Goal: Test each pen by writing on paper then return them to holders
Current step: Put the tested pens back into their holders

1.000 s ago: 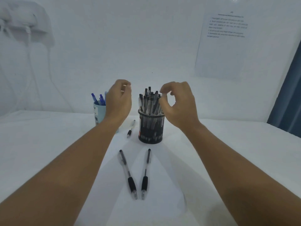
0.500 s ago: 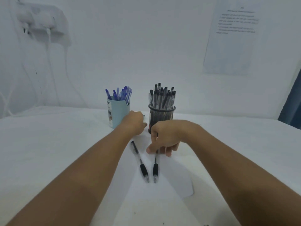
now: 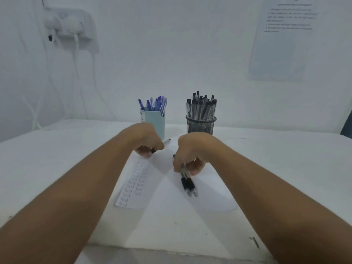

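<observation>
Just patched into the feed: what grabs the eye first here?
Two hands at table centre: the right hand grips two black pens together over the paper, and the left hand holds another pen. Behind them stand a blue cup of blue pens and a black mesh holder packed with black pens.

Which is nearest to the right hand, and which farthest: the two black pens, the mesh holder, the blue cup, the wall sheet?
1. Two black pens: gripped in the right hand.
2. Mesh holder: just behind it.
3. Blue cup: back left.
4. Wall sheet: high up, right.
</observation>
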A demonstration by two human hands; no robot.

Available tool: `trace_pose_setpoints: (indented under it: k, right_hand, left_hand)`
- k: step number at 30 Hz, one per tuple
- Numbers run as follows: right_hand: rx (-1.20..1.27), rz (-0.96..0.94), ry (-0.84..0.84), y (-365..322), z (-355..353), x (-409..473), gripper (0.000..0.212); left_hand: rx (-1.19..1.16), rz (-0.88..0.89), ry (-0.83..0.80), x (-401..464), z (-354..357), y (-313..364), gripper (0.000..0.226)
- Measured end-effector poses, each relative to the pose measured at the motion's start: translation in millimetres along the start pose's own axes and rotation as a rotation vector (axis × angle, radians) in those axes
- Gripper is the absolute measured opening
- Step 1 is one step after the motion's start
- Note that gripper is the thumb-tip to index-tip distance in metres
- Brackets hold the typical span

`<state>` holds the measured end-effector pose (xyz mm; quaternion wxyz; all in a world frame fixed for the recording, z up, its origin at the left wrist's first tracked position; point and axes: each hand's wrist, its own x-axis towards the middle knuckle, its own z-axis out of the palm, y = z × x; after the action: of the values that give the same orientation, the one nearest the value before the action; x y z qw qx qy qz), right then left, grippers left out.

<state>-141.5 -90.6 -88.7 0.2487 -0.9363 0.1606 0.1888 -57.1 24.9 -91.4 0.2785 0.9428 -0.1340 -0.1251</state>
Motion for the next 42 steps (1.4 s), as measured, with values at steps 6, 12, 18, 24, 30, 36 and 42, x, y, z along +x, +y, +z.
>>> trace_pose_setpoints:
  k: [6,12,18,24,30,36,42]
  right_hand:
    - [-0.03,0.088,-0.016,-3.9,-4.7,4.5,0.013]
    - [-0.086,0.09,-0.035,-1.7,-4.7,-0.7,0.021]
    - [0.169,-0.13,0.327,12.1,-54.5,-27.3,0.014]
    - [0.713,-0.503,0.961,32.9,-122.4,-38.0,0.019]
    - [0.649,-0.573,1.077,41.1,-109.5,-0.8,0.028]
    - [0.403,-0.627,1.034,51.3,-92.2,11.1,0.068]
    - [0.504,-0.622,0.976,62.5,-76.9,15.2,0.054]
  left_hand:
    - [0.025,-0.089,-0.14,-16.7,-8.7,-17.3,0.009]
    - [-0.255,0.052,0.007,-21.2,-30.0,-5.5,0.012]
    - [-0.655,0.379,0.267,-11.7,-27.6,27.0,0.011]
    - [-0.708,0.506,0.353,13.4,-6.4,55.7,0.018]
    - [-0.613,0.572,0.341,30.4,7.5,69.7,0.018]
    - [-0.351,0.595,0.289,25.1,1.5,70.0,0.046]
    - [-0.381,0.585,0.282,23.4,2.1,71.6,0.029]
